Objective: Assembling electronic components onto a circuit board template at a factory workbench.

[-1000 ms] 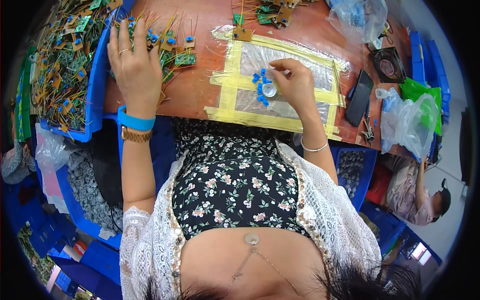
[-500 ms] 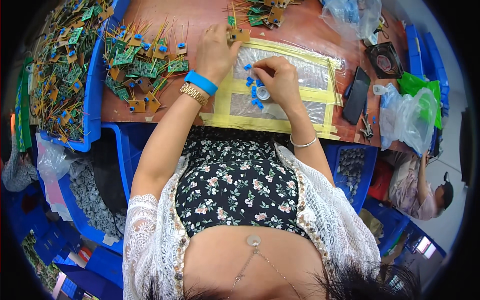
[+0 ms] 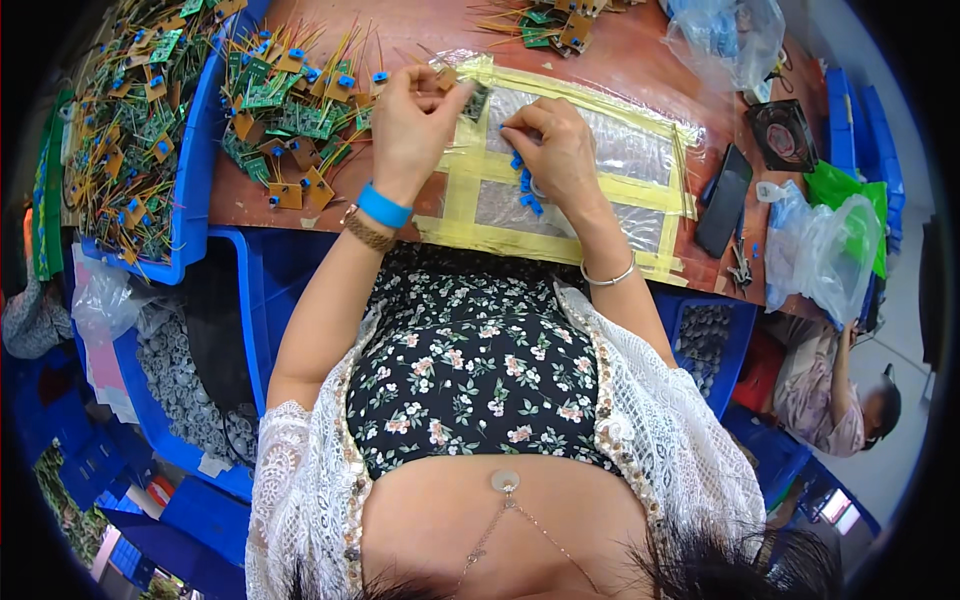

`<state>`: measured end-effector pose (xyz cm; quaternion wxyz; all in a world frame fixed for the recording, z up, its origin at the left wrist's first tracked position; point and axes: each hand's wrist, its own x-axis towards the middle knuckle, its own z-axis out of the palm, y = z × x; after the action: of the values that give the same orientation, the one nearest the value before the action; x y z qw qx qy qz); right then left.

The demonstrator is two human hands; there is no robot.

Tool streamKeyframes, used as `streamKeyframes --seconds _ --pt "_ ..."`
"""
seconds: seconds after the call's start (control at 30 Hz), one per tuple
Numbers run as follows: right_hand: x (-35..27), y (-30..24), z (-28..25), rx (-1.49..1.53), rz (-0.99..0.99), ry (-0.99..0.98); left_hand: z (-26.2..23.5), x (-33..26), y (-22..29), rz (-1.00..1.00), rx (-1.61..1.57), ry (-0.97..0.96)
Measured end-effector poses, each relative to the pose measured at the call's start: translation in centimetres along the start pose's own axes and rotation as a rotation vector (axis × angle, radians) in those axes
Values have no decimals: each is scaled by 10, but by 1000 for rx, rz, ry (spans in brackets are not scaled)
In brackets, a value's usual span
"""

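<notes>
My left hand (image 3: pixel 412 125) is closed on a small circuit board (image 3: pixel 475 101), with a brown board piece (image 3: pixel 446 78) standing up between its fingers. To its right, my right hand (image 3: pixel 560 150) is pinched, with a bit of small blue plastic part (image 3: pixel 503 129) showing at the fingertips. Under that palm lie several loose blue plastic parts (image 3: pixel 527 186), on a mat of clear film and yellow tape (image 3: pixel 500 163). A pile of wired green and brown boards (image 3: pixel 300 115) lies left of my left hand.
A blue bin (image 3: pixel 195 160) full of wired boards stands at the left, with more boards (image 3: pixel 560 28) at the far side. On the right are a phone (image 3: pixel 724 203), a black fan (image 3: pixel 781 136), keys (image 3: pixel 740 272) and plastic bags (image 3: pixel 825 245). Another person (image 3: pixel 825 400) sits at the right.
My left hand has moved slightly left and nearer with the board, which has turned to show its dark face. My right hand has closed on a blue part. The view has shifted slightly.
</notes>
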<state>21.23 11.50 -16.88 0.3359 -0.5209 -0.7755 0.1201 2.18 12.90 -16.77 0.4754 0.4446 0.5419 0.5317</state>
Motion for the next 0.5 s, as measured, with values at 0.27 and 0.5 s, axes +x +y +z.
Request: streamKeyframes --seconds 0.27,0.5 --pt "2 0 2 27 65 -32 25 10 -5 560 836 -5" --pt "3 10 -2 94 100 -83 16 4 -5 742 827 -104"
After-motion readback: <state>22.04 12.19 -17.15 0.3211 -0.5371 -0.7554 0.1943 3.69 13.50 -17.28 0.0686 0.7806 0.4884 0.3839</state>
